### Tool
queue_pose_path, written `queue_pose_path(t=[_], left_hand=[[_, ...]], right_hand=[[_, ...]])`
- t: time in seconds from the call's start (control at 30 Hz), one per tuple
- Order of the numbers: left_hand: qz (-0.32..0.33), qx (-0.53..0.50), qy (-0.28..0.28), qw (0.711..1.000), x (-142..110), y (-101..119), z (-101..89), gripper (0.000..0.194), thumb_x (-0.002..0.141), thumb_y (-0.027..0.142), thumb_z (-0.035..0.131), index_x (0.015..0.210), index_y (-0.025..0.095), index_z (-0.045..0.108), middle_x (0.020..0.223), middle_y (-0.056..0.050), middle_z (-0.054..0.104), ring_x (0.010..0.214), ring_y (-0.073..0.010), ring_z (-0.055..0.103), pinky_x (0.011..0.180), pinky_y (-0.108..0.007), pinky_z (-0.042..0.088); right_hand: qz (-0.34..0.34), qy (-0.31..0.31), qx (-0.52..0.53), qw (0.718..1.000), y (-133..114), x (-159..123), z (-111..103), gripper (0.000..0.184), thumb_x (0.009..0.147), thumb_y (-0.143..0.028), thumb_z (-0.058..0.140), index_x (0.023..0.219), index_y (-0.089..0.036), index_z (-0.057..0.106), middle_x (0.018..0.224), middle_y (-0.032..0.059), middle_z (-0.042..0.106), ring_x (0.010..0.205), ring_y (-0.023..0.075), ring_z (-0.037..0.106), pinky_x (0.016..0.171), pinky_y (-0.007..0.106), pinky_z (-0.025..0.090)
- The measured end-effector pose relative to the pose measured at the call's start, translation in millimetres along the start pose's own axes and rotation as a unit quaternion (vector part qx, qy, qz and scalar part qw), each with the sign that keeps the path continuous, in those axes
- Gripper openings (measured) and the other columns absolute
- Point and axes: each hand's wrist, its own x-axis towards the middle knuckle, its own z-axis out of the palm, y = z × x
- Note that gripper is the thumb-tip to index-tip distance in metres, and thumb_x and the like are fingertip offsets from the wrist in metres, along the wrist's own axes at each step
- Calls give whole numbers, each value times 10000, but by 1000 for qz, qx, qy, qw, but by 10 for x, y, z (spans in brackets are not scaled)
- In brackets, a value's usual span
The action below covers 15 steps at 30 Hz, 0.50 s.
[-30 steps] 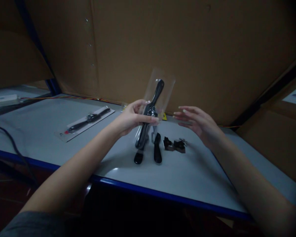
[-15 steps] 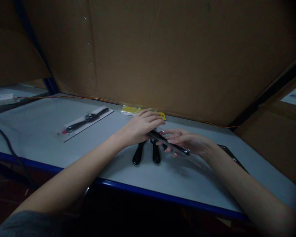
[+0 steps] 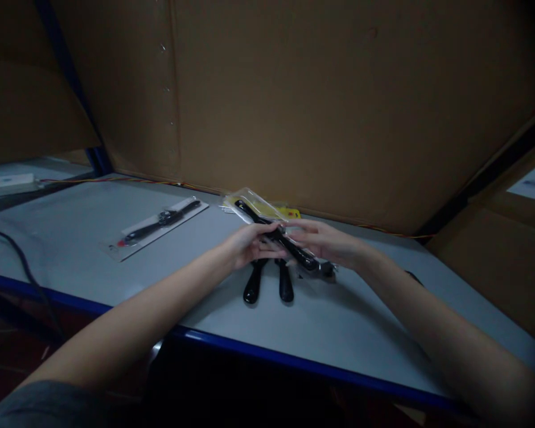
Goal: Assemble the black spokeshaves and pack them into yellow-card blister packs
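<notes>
Between my hands, over the middle of the table, is a black two-handled tool that looks like a spokeshave, in a clear plastic blister shell. It slants from upper left to lower right. My left hand is closed on its middle from the left. Fingers of my right hand grip the shell from the right. Two more black handles lie on the table just below my hands; their far ends are hidden. A blurred dark piece shows under my right hand.
Another packaged spokeshave lies on its card at the left. Yellow cards rest at the back, against the cardboard wall. A black cable crosses the left edge. A dark object is partly behind my right forearm.
The packaged spokeshave has turned so its face and clear shell now show. My left hand has moved from on top to its near left side; my right hand has shifted slightly left.
</notes>
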Motion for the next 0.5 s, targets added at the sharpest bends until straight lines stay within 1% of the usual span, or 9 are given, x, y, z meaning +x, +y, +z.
queue_pose_path(t=[0.07,0.13,0.2,0.23,0.27,0.3,0.4,0.43,0.5], left_hand=[[24,-32,34,999,45,-35,-36,211,787,147,520,993,119,559,816,-87,652,689,-156,644,711,-311,528],[53,-61,63,995,82,-35,-90,204,784,130,516,984,118,554,813,-82,651,705,-157,644,707,-311,536],[74,-82,102,989,99,-9,-149,178,770,122,522,947,114,543,786,-74,645,691,-153,639,691,-308,542],[79,-95,118,985,99,10,-178,165,764,118,520,928,114,536,782,-72,643,691,-151,637,685,-306,544],[81,-109,130,982,96,30,-204,151,762,116,512,912,115,529,780,-70,640,693,-148,635,679,-301,545],[80,-122,144,979,91,48,-225,133,764,116,501,895,118,524,775,-67,637,691,-143,632,668,-291,544],[81,-149,178,969,81,85,-258,79,776,136,471,842,129,514,753,-58,628,684,-129,622,641,-259,536],[80,-153,183,968,81,88,-259,65,777,144,468,824,131,511,749,-57,626,687,-129,622,643,-258,534],[72,-151,184,969,88,80,-253,47,772,155,472,792,134,507,749,-62,627,697,-136,624,653,-265,534]], right_hand=[[6,24,-51,998,-39,142,-11,464,833,-509,439,1170,-204,535,975,69,641,737,145,632,710,304,522],[-7,45,-127,991,-95,306,-75,582,855,-594,248,1139,-197,565,935,75,646,729,161,627,717,327,509],[-39,78,-260,962,-138,469,-211,632,869,-576,139,1118,-206,587,931,78,653,770,181,620,703,335,498],[-58,108,-350,929,-145,539,-305,628,876,-547,128,1085,-203,610,935,83,655,789,187,612,688,330,491],[-75,166,-454,872,-138,595,-411,617,878,-520,137,1013,-197,645,914,85,656,778,188,605,663,320,482],[-72,189,-487,850,-115,635,-523,593,868,-509,192,946,-161,666,879,112,653,763,206,598,650,336,472],[-72,196,-548,810,35,657,-815,384,791,-438,419,827,-169,690,814,102,633,784,228,574,671,344,445],[-74,189,-570,796,101,641,-880,311,746,-414,496,787,-182,698,800,93,623,796,233,564,694,345,435],[-86,185,-610,765,229,605,-954,245,718,-372,545,800,-206,705,843,91,603,852,246,537,745,356,413]])
